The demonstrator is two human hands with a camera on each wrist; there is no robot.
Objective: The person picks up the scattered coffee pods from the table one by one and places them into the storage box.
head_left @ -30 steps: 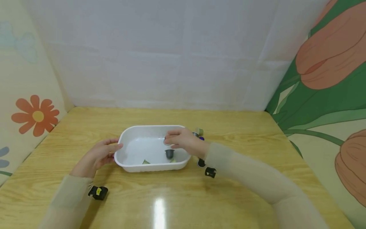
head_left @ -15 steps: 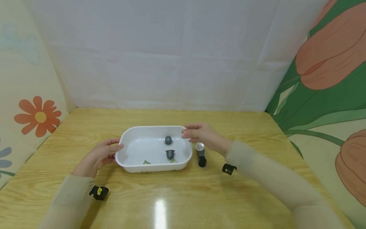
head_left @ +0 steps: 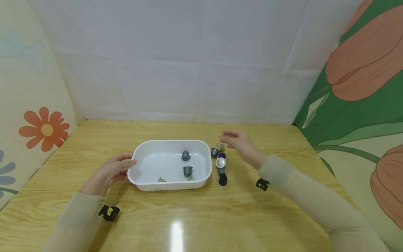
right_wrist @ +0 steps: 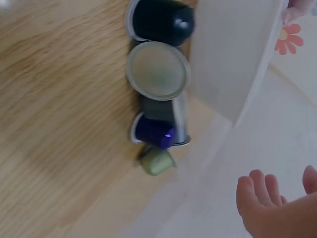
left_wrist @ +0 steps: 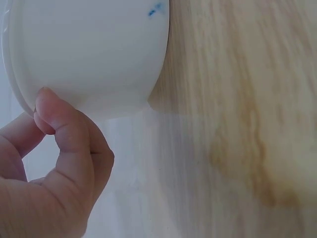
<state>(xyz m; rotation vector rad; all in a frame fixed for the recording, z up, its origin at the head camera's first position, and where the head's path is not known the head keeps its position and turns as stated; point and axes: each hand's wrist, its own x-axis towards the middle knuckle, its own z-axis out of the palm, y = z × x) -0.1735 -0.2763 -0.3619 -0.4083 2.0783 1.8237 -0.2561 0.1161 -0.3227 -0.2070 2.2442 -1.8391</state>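
A white oblong plastic basin (head_left: 157, 161) stands on the table. My left hand (head_left: 108, 173) pinches its left end, one fingertip against the outer wall near the rim in the left wrist view. Two dark grey coffee capsules (head_left: 187, 171) and two partly hidden green ones (head_left: 161, 180) lie inside. My right hand (head_left: 240, 145), fingers extended and holding nothing, hovers just right of a row of capsules beside the basin's right end. That row has a black capsule (head_left: 223, 181), one with its pale lid facing up (right_wrist: 158, 70), a purple-blue one (right_wrist: 155, 131), a green one (right_wrist: 157, 161) and grey ones.
The wooden table (head_left: 145, 224) reaches back to a white cloth backdrop (head_left: 176, 70). Flower-printed panels (head_left: 355, 87) flank it on both sides. Each wrist carries a small black camera (head_left: 109, 212).
My right hand has moved out of the basin to the right, past its right rim and over the loose capsules, uncovering a grey capsule inside. My left hand keeps its hold on the basin.
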